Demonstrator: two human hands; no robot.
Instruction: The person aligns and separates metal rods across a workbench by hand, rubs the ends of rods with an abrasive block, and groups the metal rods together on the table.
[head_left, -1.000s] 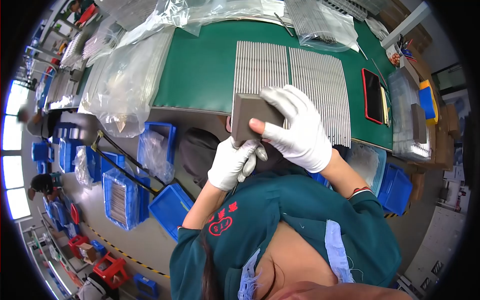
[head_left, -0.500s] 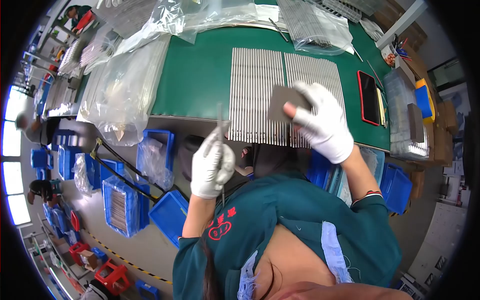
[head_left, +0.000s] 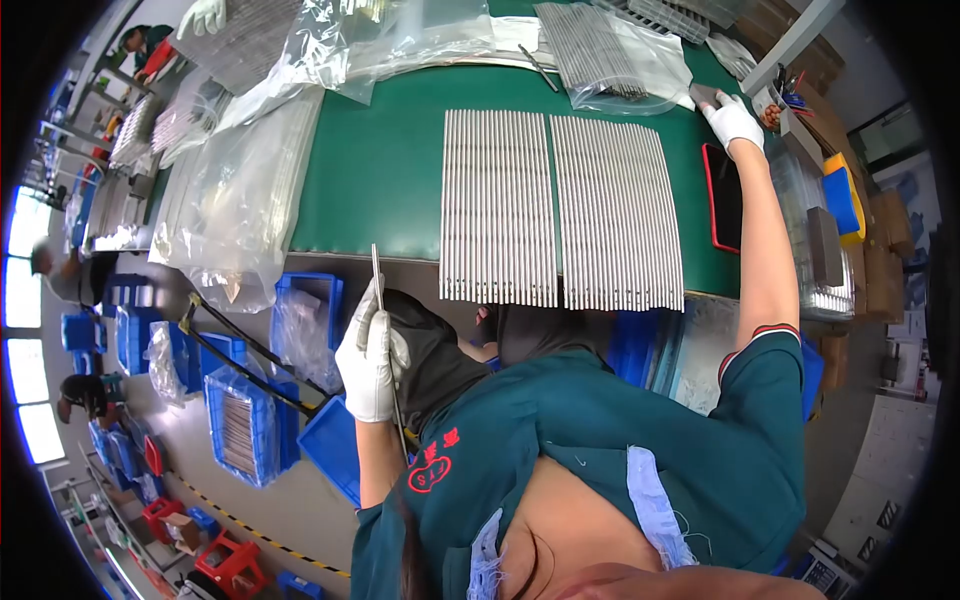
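Observation:
My left hand (head_left: 370, 362), in a white glove, is closed around a thin metal rod (head_left: 377, 268) that points up past the fingers. My right hand (head_left: 733, 120), gloved with bare fingertips, is stretched to the far right of the table and holds the grey block (head_left: 706, 96) by its edge. Two side-by-side groups of metal rods, a left one (head_left: 498, 205) and a right one (head_left: 615, 210), lie in rows on the green table (head_left: 375, 170) between my hands.
A red-edged phone (head_left: 722, 198) lies under my right forearm. Bagged rods (head_left: 235, 190) cover the table's left side; more bagged rods (head_left: 590, 50) lie at the back. Blue bins (head_left: 240, 420) stand on the floor at left. A co-worker's gloved hand (head_left: 204, 16) shows at top left.
My right hand has carried the grey block from above the rods to the far right. My left hand has moved apart from the block, leftward, with the rod now plainly visible in it.

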